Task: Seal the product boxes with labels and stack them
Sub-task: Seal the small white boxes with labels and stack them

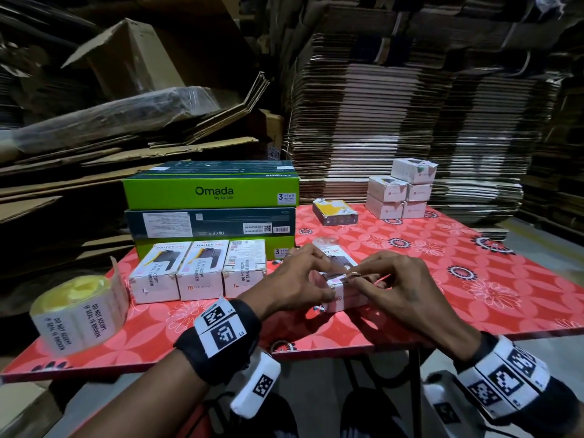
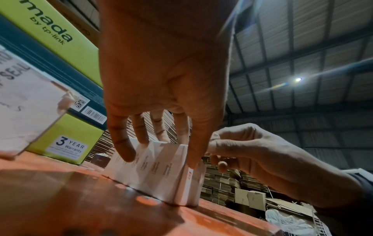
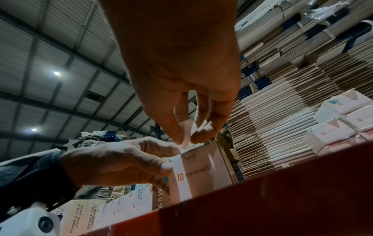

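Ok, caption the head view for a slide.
Both hands, left hand and right hand, press a seal label onto a product box on the red table.

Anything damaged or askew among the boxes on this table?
Yes. In the white box stack at the far right, the top boxes have torn, peeling upper corners. The yellow box beside it sits skewed, its top looking scuffed.

We see a dim warehouse w/ light from small ceiling lamps [image 3: 56, 73], one flaring w/ a streak in the left wrist view. The red surface [image 1: 442, 263] is the brightest area in the head view; bkgd cardboard stacks [image 1: 410, 121] stay dark and bow at the edges. Wrist views are noisy, near palms and box edges soft and blurred.
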